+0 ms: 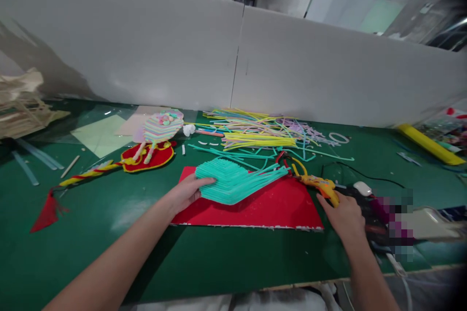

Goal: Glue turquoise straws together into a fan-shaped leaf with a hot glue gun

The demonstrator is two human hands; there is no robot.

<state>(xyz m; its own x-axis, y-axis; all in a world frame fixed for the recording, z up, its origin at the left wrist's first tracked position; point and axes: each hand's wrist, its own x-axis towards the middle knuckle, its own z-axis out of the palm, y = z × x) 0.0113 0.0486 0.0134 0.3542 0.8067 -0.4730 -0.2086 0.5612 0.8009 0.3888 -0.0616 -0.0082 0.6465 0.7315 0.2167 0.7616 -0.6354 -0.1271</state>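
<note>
Your left hand [188, 193] lies flat, fingers spread and gripping nothing, pressing the left edge of the teal straw panel [233, 181]. That panel, a chevron of straws glued side by side, rests on the red sheet [255, 206], which lies flat near the front edge of the counter [91, 214], about midway along it. Your right hand [346, 216] rests at the sheet's right corner, fingers curled over the rear of the yellow glue gun [321, 185]; whether it truly grips the gun you cannot tell from here. The gun's nozzle points left toward the panel's loose straw ends. Just right of that hand, a white mouse-shaped object [363, 188] and a black cable [350, 170]; beyond them the view is blurred. Toward the left edge, a red tassel [47, 214] on a braided yellow cord [87, 174] leads to a red-and-yellow felt piece [149, 156], with a pastel striped straw figure [162, 129] touching its far side. Farther back, mid-counter, a loose pile of coloured straws [255, 133], yellow, teal, lilac. Pale paper sheets [100, 136] lie at far left. A yellow bar [425, 143] lies by the far right corner. White partition boards [164, 48] stand along the far edge.
</note>
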